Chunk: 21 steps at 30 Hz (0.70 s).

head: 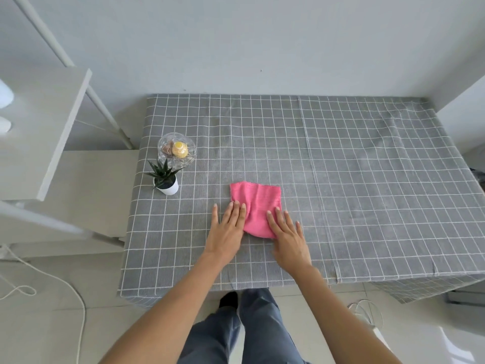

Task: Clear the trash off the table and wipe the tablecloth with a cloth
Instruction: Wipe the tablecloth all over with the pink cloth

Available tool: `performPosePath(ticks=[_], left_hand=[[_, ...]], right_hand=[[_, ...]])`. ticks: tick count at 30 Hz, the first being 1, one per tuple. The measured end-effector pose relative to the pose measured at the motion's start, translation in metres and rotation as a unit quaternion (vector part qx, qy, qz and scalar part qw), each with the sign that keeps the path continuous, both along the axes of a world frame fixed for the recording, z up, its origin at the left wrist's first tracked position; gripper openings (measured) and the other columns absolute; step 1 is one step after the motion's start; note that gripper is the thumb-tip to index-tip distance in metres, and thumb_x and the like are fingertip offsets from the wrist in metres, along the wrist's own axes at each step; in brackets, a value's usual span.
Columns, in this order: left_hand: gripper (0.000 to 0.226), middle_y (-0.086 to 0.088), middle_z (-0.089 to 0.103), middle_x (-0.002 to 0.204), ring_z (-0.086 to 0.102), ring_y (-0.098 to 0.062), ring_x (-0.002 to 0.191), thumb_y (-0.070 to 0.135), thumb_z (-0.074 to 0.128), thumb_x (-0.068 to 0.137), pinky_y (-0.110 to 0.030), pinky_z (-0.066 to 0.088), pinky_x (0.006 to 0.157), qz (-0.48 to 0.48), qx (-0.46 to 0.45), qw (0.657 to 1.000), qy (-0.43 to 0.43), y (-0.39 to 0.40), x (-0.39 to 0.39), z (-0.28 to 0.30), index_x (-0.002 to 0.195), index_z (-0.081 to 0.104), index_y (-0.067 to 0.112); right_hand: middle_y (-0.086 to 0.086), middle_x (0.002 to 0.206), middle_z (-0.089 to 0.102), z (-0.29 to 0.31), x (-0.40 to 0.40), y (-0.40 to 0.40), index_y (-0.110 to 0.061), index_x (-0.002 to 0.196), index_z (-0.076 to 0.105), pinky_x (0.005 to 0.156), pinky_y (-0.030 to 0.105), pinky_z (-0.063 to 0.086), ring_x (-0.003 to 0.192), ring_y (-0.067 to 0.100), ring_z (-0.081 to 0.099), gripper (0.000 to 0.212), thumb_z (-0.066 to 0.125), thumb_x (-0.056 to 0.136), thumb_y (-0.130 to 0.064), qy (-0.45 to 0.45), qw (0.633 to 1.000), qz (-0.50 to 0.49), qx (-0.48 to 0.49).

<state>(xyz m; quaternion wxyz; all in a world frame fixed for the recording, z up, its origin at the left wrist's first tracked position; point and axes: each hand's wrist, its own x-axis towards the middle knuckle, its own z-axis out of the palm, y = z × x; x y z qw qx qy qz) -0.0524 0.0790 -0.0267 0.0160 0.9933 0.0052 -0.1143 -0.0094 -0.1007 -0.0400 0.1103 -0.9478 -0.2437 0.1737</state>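
Note:
A pink cloth (258,203) lies folded on the grey checked tablecloth (341,166), near the middle of the table's front half. My left hand (227,232) rests flat with its fingers spread; its fingertips touch the cloth's left edge. My right hand (287,239) lies flat too, its fingers pressing on the cloth's lower right corner. Neither hand grips the cloth. No trash shows on the table.
A small green plant in a white pot (165,178) and a clear glass bowl with snacks (176,149) stand at the table's left edge. A white shelf unit (47,132) stands to the left. White cables (52,279) lie on the floor.

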Motion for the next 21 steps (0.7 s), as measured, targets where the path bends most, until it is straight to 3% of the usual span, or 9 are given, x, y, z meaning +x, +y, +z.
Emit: performPosePath(ticks=[8, 13, 18, 21], left_hand=[[0.056, -0.006, 0.002, 0.16, 0.001, -0.017, 0.148, 0.022, 0.024, 0.104, -0.055, -0.021, 0.109, -0.04, 0.004, 0.999, -0.019, 0.01, 0.01, 0.016, 0.151, -0.005, 0.011], [0.053, -0.002, 0.01, 0.159, 0.01, -0.013, 0.146, 0.034, 0.022, 0.105, -0.057, -0.016, 0.112, -0.058, 0.029, 0.998, -0.014, 0.026, 0.037, 0.033, 0.151, 0.007, 0.014], [0.046, 0.0, 0.03, 0.154, 0.027, -0.011, 0.142, 0.021, 0.035, 0.102, -0.056, -0.01, 0.115, -0.048, -0.004, 0.996, -0.077, 0.037, 0.095, 0.063, 0.148, 0.029, 0.016], [0.041, 0.002, 0.047, 0.145, 0.039, -0.011, 0.137, 0.01, 0.046, 0.096, -0.053, -0.01, 0.113, -0.067, -0.028, 0.995, -0.061, 0.042, 0.113, 0.078, 0.137, 0.048, 0.015]], right_hand=[[0.001, 0.161, -0.003, 0.018, 0.019, 0.001, -0.021, 0.153, -0.003, 0.117, 0.04, -0.01, 0.147, 0.018, -0.014, 0.07, 0.034, 0.096, -0.006, -0.004, 1.0, -0.009, -0.003], [0.004, 0.162, 0.003, 0.038, 0.049, 0.015, -0.017, 0.154, 0.002, 0.119, 0.044, -0.007, 0.148, 0.021, -0.011, 0.065, 0.034, 0.098, -0.01, -0.025, 1.0, -0.017, -0.007], [0.006, 0.161, 0.003, 0.066, 0.099, 0.034, -0.015, 0.154, 0.005, 0.119, 0.046, -0.005, 0.148, 0.023, -0.009, 0.062, 0.034, 0.1, -0.022, -0.064, 0.997, -0.037, -0.023], [0.007, 0.161, 0.002, 0.078, 0.113, 0.038, -0.015, 0.154, 0.008, 0.118, 0.047, -0.004, 0.148, 0.024, -0.008, 0.061, 0.034, 0.101, -0.029, -0.056, 0.998, -0.027, -0.026]])
